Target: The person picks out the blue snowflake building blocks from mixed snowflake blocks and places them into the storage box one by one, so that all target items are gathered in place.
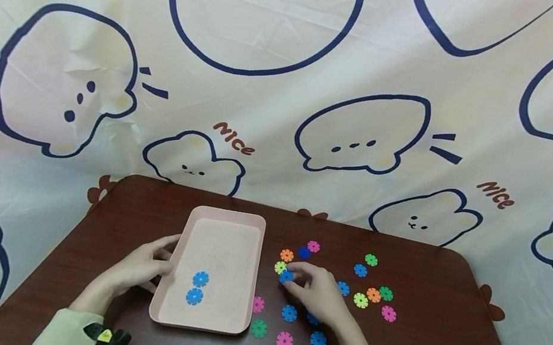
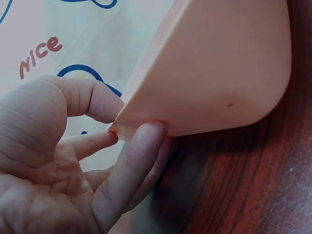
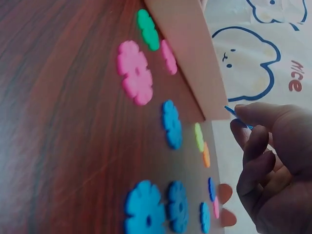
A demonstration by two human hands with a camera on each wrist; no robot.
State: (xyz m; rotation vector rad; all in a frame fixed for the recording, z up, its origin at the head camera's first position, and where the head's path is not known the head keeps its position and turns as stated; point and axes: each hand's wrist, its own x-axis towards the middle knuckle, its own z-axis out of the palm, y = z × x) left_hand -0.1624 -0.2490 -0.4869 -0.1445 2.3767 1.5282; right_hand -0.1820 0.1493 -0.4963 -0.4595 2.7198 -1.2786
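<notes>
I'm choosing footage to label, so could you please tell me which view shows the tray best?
The head view: it alone shows the whole tray, floor and rim. The left wrist view shows only part, with the left hand touching it; the right wrist view, just an outer wall.

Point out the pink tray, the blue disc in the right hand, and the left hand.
Pink tray (image 1: 230, 268): head view, on its bare floor.
Blue disc (image 1: 284, 277): head view, on its uncovered face.
Left hand (image 1: 142, 265): head view, on the middle of the hand.
</notes>
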